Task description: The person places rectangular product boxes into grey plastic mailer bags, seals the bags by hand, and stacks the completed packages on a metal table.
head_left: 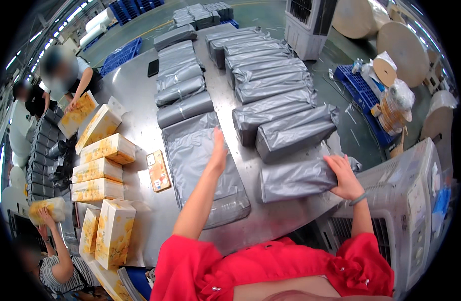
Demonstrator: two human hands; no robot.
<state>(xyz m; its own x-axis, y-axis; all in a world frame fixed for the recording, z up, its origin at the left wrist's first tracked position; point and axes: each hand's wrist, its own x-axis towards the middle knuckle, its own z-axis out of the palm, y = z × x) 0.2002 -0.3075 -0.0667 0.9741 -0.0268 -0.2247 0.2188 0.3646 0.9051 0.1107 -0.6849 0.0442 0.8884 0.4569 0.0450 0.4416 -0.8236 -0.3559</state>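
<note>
Gripping a grey packed bag (295,178), right hand (345,176) fingers clamp its end; left hand (219,153) fingers together.

Red short-sleeved top (snap buttons down the front), thin band (358,199) on right wrist.

You are standing at a shiny metal table (135,95), facing a green concrete floor (260,12) where blue plastic pallets (121,54) are lying.

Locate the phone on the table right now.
In the head view, the phone lies flat on the metal table, left of the flat grey mailer bags under the left hand and right of the yellow boxes.
</note>
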